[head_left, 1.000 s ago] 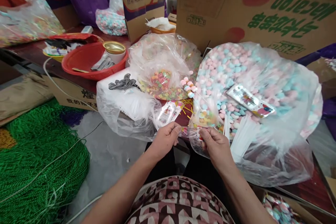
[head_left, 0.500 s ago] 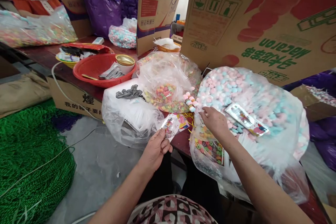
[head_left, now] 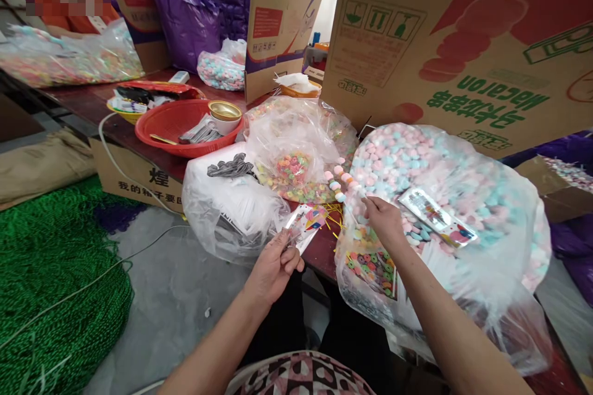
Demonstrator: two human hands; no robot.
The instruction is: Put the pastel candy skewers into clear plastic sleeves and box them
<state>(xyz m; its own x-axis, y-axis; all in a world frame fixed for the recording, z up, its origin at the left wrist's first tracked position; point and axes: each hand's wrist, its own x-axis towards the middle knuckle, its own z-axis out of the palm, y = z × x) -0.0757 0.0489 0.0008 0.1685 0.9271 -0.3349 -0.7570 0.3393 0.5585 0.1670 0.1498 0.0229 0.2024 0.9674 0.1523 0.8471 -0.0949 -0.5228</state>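
My left hand (head_left: 273, 262) pinches a small printed plastic packet (head_left: 309, 220) between thumb and fingers, over the table's front edge. My right hand (head_left: 383, 217) is closed at the near end of a candy skewer (head_left: 351, 183) threaded with pink, white and orange pieces. Another short row of pink and blue candies (head_left: 335, 186) lies close beside it. Under and around my right hand is a clear bag of pink and blue marshmallows (head_left: 389, 151), with a filled silver packet (head_left: 438, 217) lying on top. Colourful candy rings (head_left: 375, 268) show through the bag's near part.
A clear bag of fruit-coloured rings (head_left: 296, 166) sits mid-table, beside a bag of white wrappers (head_left: 231, 210). Behind are a red basin (head_left: 162, 117) and a big carton (head_left: 393, 31). Green netting (head_left: 60, 284) heaps on the floor at left. Another person sits at far left.
My right hand has closed on the skewer, which now stands apart from the row beside it. The packet in my left hand has tilted slightly. The view has shifted a little.
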